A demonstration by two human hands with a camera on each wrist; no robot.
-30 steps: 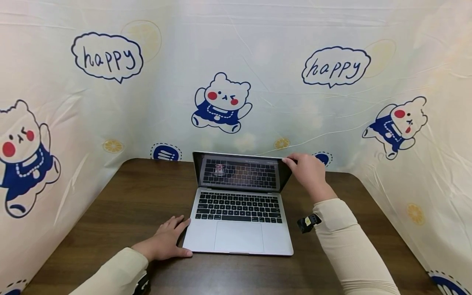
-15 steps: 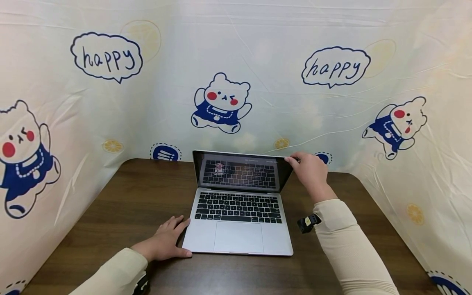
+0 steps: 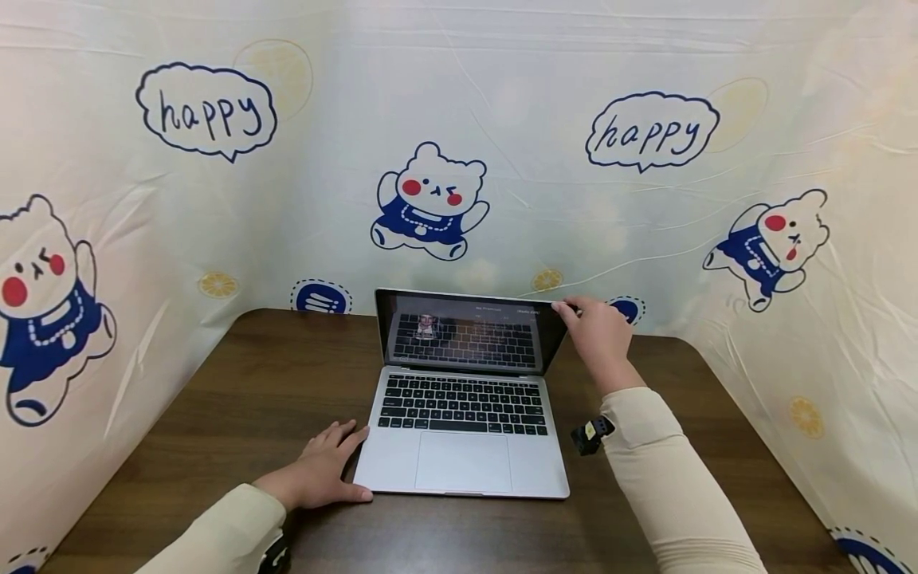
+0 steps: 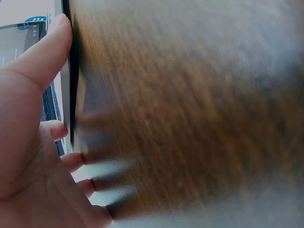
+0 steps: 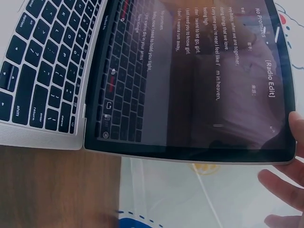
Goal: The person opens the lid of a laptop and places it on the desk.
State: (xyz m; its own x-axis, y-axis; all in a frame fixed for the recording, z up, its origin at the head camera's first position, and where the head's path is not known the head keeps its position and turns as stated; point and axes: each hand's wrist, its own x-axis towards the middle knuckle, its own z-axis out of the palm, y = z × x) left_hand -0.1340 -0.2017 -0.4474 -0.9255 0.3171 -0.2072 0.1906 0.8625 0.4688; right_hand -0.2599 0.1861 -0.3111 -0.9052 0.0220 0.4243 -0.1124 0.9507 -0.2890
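Note:
A silver laptop (image 3: pixel 462 462) lies on the brown wooden table, its keyboard facing the person and its screen (image 3: pixel 466 331) raised. My right hand (image 3: pixel 601 335) pinches the screen's upper right corner between thumb and fingers. In the right wrist view, the thumb (image 5: pixel 297 127) is on the front of the screen, with other fingers behind or beyond its edge. White lines of text and a keyboard reflection show on the dark display (image 5: pixel 199 80). My left hand (image 3: pixel 319 470) rests at the laptop's front left corner, thumb along the front edge, index fingertip at the left side, remaining fingers on the table.
The dark wooden table (image 3: pixel 215 414) extends around the laptop. A pale curtain (image 3: pixel 545 72) printed with bears and "happy" bubbles hangs behind and at both sides. A small black camera (image 3: pixel 592 435) is strapped to the right wrist.
The screen has tilted back a little, its top edge now slightly higher in the head view. The right forearm has shifted slightly left. The left hand has stayed in place.

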